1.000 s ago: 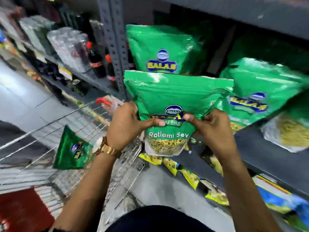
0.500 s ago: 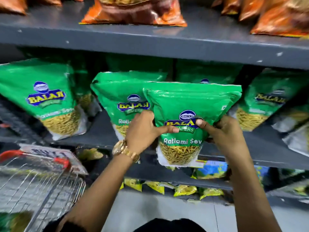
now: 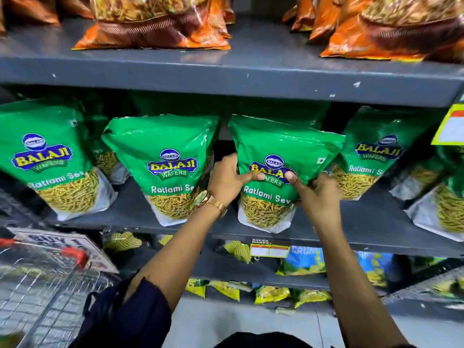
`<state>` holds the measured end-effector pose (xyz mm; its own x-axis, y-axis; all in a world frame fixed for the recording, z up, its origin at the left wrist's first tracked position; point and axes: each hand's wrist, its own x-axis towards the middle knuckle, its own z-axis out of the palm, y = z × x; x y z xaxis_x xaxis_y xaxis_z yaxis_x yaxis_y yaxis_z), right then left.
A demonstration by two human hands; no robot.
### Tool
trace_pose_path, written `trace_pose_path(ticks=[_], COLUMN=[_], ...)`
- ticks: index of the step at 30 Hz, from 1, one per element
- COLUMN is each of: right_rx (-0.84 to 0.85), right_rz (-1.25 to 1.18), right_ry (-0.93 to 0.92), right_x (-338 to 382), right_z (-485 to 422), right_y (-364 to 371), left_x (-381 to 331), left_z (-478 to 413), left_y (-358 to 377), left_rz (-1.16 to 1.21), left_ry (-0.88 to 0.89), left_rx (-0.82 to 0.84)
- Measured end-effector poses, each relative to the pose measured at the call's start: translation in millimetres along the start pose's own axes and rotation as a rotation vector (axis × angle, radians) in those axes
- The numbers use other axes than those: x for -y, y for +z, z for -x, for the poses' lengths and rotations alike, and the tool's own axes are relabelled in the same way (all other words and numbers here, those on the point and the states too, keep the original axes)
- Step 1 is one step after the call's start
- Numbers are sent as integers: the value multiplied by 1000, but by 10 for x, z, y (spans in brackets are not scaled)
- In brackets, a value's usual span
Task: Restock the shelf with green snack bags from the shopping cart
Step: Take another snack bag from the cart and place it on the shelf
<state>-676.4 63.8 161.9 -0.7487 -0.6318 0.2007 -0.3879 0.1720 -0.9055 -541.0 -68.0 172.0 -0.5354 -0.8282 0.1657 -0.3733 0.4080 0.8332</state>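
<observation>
I hold a green snack bag (image 3: 281, 146) upright on the grey middle shelf (image 3: 130, 209). My left hand (image 3: 227, 179) grips its left edge, thumb across the front label. My right hand (image 3: 316, 190) grips its right lower side. Its base rests near the shelf's front edge. Another green bag (image 3: 163, 156) stands just to its left, one more (image 3: 45, 156) at the far left, and others (image 3: 371, 154) to the right. The wire shopping cart (image 3: 45, 285) with a red handle sits at the lower left.
Orange snack bags (image 3: 155, 23) fill the shelf above. Yellow and blue packets (image 3: 301, 262) lie on the lower shelves. A price tag (image 3: 270, 249) hangs on the shelf edge, and a yellow sign (image 3: 452, 126) at the right. Grey floor (image 3: 238, 317) runs below.
The view swung from the cart to face the shelf. Both hands carried the green bag up and forward, and it now stands on the middle shelf between other green bags.
</observation>
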Motion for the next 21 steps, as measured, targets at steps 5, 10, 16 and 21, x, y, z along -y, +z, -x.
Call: trace_pose_path(ticks=[5,10,16,21], right_rx=[-24,-74,-353,-518], right_rz=[-15,12,29,25], right_ry=[34,82,56,-219], right_x=[-63,48,253,506], right_z=[15,165,547,841], right_y=[37,43,91,346], left_x=[73,55,95,185], left_z=[-43,115,457,726], left_y=[35,0,-140,-428], left_rz=[-5,16,35,86], left_ry=[8,-21,1,101], left_rx=[-3,-17,-44,-58])
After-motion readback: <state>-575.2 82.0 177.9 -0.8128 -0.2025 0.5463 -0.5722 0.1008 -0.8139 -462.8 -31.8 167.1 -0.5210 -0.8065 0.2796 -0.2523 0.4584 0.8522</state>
